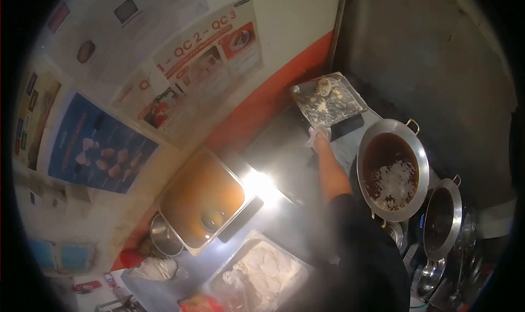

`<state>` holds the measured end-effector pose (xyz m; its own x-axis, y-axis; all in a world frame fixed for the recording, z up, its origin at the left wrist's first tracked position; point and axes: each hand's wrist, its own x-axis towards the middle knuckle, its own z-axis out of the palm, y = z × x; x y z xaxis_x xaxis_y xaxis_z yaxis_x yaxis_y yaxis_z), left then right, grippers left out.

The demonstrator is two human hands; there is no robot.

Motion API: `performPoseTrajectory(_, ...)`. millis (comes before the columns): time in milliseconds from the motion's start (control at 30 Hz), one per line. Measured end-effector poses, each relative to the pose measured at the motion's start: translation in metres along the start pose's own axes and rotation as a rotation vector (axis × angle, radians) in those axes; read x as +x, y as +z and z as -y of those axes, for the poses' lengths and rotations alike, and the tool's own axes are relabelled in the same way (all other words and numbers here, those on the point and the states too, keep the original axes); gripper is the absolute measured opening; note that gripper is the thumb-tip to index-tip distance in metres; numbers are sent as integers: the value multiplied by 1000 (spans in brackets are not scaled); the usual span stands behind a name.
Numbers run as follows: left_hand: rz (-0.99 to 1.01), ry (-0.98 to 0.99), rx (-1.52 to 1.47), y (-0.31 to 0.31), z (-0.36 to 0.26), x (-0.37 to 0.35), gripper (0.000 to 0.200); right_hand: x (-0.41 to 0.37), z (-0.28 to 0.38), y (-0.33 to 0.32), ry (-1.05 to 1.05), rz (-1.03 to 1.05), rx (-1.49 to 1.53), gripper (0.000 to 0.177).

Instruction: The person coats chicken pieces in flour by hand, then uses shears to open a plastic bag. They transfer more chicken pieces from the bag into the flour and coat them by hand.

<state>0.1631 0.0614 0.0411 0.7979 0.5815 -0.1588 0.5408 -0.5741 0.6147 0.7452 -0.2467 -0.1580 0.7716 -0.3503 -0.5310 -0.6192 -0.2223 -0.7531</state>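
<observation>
My right hand (319,135), in what looks like a thin clear plastic glove, reaches far forward at the end of a bare forearm and black sleeve. Its fingers close on the near edge of a metal tray (342,111). Pale flour-like crumbs smear the tray's dark surface, and a coated lump (326,86) lies toward its far side. The tray seems tilted, with a dark shadow under its right side. I do not see my left hand.
A wide wok (366,200) of foaming brown oil is right of my forearm, another wok (454,219) beyond it. Left stand a pan of orange-brown liquid (191,189) and a metal pot (164,236). A flour tray (268,274) lies below. Posters (104,145) cover the wall.
</observation>
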Motion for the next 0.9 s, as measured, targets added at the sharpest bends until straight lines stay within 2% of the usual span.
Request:
performPoseTrajectory(67, -7, -4, 4, 0, 1, -1, 24, 14, -12, 6, 143, -223, 587, 20)
performPoseTrajectory(100, -8, -7, 8, 0, 2, -3, 24, -61, 20, -15, -23, -176, 862, 26)
performPoseTrajectory(200, -23, 9, 6, 0, 6, -11, 23, -136, 22, -32, -264, -239, 894, 33)
performPoseTrajectory(233, -30, 18, 6, 0, 8, -16, 23, -207, 45, -44, -293, -175, 981, 39)
performPoseTrajectory(300, -45, 39, -2, -2, 13, -31, 23, -252, 14, -55, -392, -77, 903, 42)
performPoseTrajectory(433, -67, 80, -17, -9, 34, -71, 22, -338, -68, -82, -446, 4, 722, 35)
performPoseTrajectory(567, -98, 182, -27, -21, 69, -113, 21, -412, -171, -144, -468, 24, 445, 34)
performPoseTrajectory(633, -149, 330, 33, -26, 83, -123, 21, -427, -219, -190, -483, 13, 266, 36)
performPoseTrajectory(700, -217, 623, 331, -30, 95, -119, 21, -428, -261, -232, -512, 0, 72, 39)
performPoseTrajectory(767, -252, 805, 637, -34, 110, -117, 18, -414, -299, -269, -559, 0, -130, 43)
performPoseTrajectory(833, -218, 743, 588, -25, 128, -118, 18, -382, -333, -296, -621, 10, -311, 48)
performPoseTrajectory(900, -333, 717, 322, -13, 148, -119, 19, -399, -298, -302, -582, 71, -499, 43)
